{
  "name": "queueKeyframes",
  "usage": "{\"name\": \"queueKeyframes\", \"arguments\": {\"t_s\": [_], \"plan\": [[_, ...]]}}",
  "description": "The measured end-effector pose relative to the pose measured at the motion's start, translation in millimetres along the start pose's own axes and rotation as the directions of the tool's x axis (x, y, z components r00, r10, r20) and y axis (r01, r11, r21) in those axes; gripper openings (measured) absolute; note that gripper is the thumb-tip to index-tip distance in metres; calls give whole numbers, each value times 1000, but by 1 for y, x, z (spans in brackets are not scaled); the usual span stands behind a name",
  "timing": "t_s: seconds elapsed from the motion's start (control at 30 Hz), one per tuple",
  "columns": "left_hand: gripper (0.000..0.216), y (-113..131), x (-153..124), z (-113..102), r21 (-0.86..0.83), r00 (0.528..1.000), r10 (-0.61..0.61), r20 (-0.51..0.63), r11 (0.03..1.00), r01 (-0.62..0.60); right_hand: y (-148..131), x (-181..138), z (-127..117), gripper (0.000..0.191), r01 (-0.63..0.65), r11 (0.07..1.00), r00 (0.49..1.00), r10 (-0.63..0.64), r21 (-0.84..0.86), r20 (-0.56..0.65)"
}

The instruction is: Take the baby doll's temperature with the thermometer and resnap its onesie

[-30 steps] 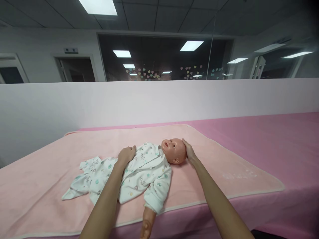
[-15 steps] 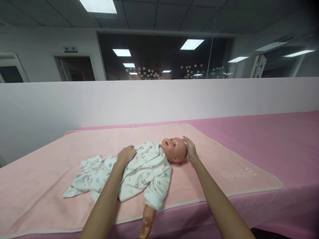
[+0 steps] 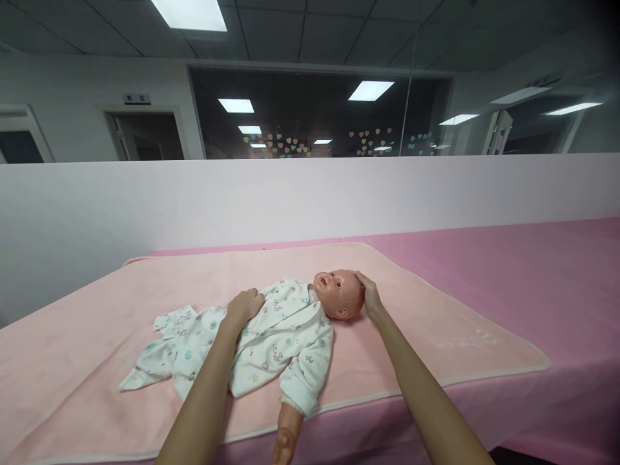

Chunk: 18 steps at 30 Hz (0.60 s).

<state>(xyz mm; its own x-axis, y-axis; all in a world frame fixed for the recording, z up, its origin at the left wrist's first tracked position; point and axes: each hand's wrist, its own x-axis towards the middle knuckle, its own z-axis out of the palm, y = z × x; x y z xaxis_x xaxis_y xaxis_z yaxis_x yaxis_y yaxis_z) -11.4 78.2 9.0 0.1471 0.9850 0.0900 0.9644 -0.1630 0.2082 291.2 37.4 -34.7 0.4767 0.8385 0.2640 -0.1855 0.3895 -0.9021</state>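
Observation:
A baby doll (image 3: 340,294) lies on its back on a peach blanket (image 3: 460,352), its head toward the right. White pajamas (image 3: 271,355) with small printed figures cover its body, and the trouser legs spread to the left. My left hand (image 3: 246,305) rests over the doll's waist with the fingers curled round it; the fingertips are partly hidden. Against the crown of the doll's head lies my right hand (image 3: 371,294), its fingers stretched along the head. One bare doll arm (image 3: 289,429) hangs over the near edge between my forearms.
The blanket lies on a pink covered table (image 3: 547,278). Behind it stands a low white partition (image 3: 310,197). Beyond are a dark window (image 3: 310,97) with heart stickers and a doorway (image 3: 150,135).
My right hand's fingers, raised a little before, have come down against the doll's head. My left hand and the doll stay in place; the view tilts slightly.

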Motion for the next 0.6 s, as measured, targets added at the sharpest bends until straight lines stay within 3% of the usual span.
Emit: {"name": "queueKeyframes", "arguments": {"t_s": [0.13, 0.37, 0.6], "plan": [[39, 0, 1, 0, 8, 1000, -5, 3, 1000, 5, -7, -10, 7, 27, 53, 998, 991, -57, 32, 119], [40, 1, 1, -2, 21, 999, -32, 22, 999, 32, -6, -12, 7, 24, 65, 997, 994, -69, 52, 79], [40, 1, 1, -3, 32, 997, -39, 64, 999, 37, 6, -5, 4, 32, 28, 998, 991, -35, 60, 130]]}}
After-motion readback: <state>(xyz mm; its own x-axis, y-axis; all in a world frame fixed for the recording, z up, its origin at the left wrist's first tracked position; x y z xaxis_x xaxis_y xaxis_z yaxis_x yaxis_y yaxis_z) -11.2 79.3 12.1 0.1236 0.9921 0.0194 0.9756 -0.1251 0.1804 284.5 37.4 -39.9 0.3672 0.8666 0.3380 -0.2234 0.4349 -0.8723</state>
